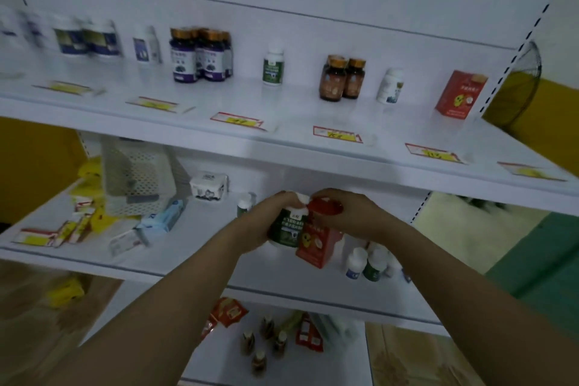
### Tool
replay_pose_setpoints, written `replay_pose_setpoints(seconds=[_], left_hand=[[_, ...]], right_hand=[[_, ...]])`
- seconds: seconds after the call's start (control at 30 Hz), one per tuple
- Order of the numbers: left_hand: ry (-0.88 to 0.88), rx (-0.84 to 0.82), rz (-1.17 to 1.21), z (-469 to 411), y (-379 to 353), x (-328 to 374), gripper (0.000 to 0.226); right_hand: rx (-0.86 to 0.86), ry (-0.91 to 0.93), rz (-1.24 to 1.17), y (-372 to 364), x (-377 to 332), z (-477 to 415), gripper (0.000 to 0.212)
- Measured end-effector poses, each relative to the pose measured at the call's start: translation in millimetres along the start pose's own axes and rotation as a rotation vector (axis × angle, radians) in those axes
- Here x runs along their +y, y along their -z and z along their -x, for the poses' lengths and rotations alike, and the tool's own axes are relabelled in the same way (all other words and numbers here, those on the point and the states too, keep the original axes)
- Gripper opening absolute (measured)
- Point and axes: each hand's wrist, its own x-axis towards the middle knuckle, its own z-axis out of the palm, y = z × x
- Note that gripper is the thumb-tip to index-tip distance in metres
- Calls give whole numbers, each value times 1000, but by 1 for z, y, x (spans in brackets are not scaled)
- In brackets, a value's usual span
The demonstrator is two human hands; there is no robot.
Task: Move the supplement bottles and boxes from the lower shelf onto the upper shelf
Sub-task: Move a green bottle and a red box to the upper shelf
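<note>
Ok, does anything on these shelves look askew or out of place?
Yes. On the lower shelf, a perforated white basket sits tilted over a loose heap of small boxes, unlike the upright rows on the upper shelf.

Green-label bottle (286, 230), red box (315, 244), white shelf (194, 247)

wall: yellow wall (34, 166) showing behind white shelving (313, 25) | floor: green floor (539, 263) lying at right | fan: fan (521, 88) standing beside the shelving | light: dim
</note>
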Motion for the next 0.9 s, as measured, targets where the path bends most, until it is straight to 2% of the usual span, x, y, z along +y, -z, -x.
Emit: replay_pose_setpoints(seconds=[0.13, 0.23, 0.33, 0.57, 0.73, 0.9], left_hand=[[22, -94, -84, 50, -3, 37, 12], [-11, -131, -123, 78, -11, 74, 16], [-84, -148, -121, 97, -22, 110, 19], [-486, -121, 47, 103, -45, 165, 14], [-510, -148, 44, 89, -60, 189, 20], [-513, -181, 28, 75, -71, 199, 27]], right_hand=[[-122, -11, 34, 24, -31, 28, 47], [-121, 32, -46, 55, -55, 51, 46], [-31, 96, -159, 88, -74, 71, 39], [287, 236, -579, 147, -96, 85, 38], [366, 274, -766, 161, -101, 89, 40], [374, 275, -772, 168, -96, 85, 29]])
